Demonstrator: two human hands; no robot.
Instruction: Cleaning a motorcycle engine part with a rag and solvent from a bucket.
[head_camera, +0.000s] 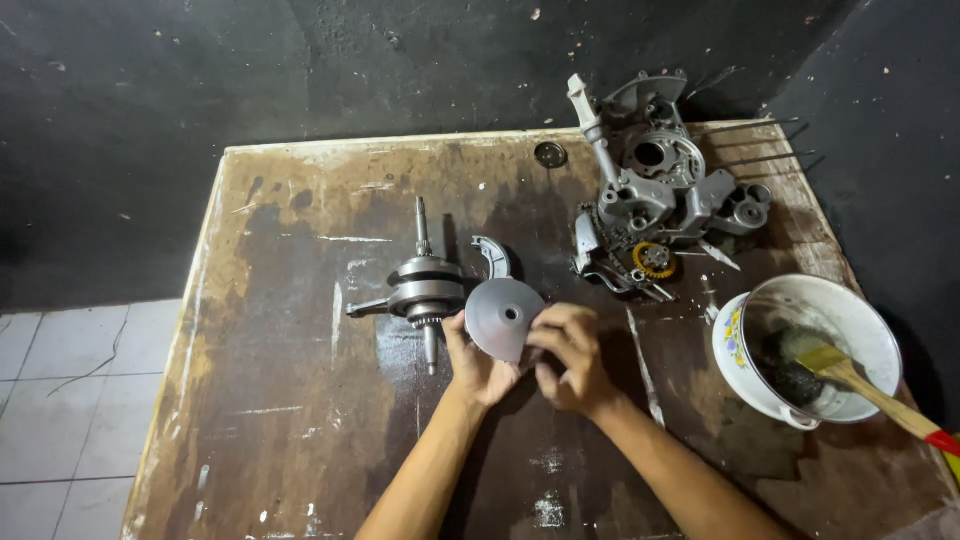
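Both hands grasp a grey metal disc (503, 317) with a central hole, holding it tilted just above the worn wooden table (300, 420). The left hand (472, 365) cups its lower edge from beneath, while the right hand (568, 355) pinches the right rim with fingers curled over it, a grip that seems meant to keep the face turned up toward the camera for a close look. Just to the left lies a crankshaft (424, 288) on its side, and a curved metal piece (494, 256) rests behind the disc. Farther back sits an engine casing (665, 185) with a brass-coloured gear (654, 260) beside it. At the right, a white bowl (745, 375) holds dark liquid and a brush (850, 375), within reach.
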